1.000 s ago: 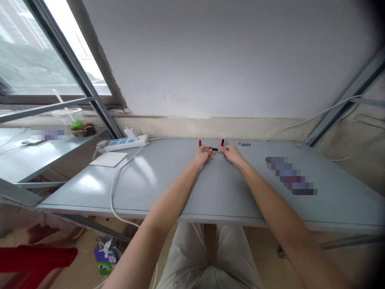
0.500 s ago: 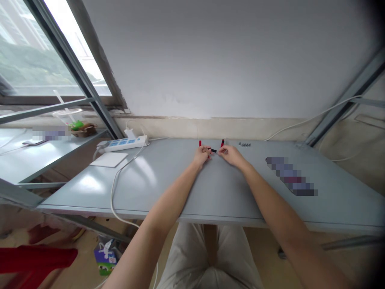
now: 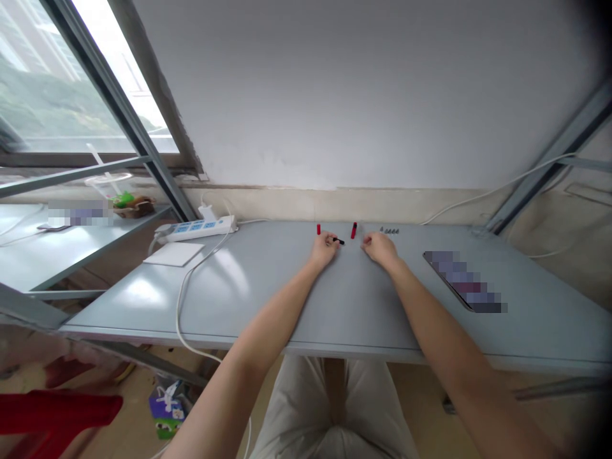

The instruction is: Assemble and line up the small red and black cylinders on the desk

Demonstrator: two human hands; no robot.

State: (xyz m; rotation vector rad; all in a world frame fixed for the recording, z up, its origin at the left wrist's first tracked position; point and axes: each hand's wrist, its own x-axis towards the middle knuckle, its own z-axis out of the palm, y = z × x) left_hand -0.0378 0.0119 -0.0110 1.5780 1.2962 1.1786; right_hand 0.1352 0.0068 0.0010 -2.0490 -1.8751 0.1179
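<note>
My left hand [image 3: 324, 248] is closed on a small black stick-like piece [image 3: 339, 241], whose dark end points right from the fingertips. Just behind that hand a short red piece [image 3: 319, 229] stands on the grey desk [image 3: 268, 280]. A red and black cylinder [image 3: 354, 231] is between and behind my two hands. My right hand [image 3: 377, 247] has its fingers pressed together over the desk; whatever they hold, if anything, is too small to name. Several small dark pieces [image 3: 392, 231] lie in a row behind my right hand.
A phone [image 3: 461, 280] lies on the right of the desk. At the left are a white power strip [image 3: 198, 228], a flat white box [image 3: 173, 254] and a white cable [image 3: 180, 290] running over the front edge. A wall rises behind the desk.
My right hand has moved right, away from my left hand and the red and black cylinder. My left hand has barely moved and still holds the black piece.
</note>
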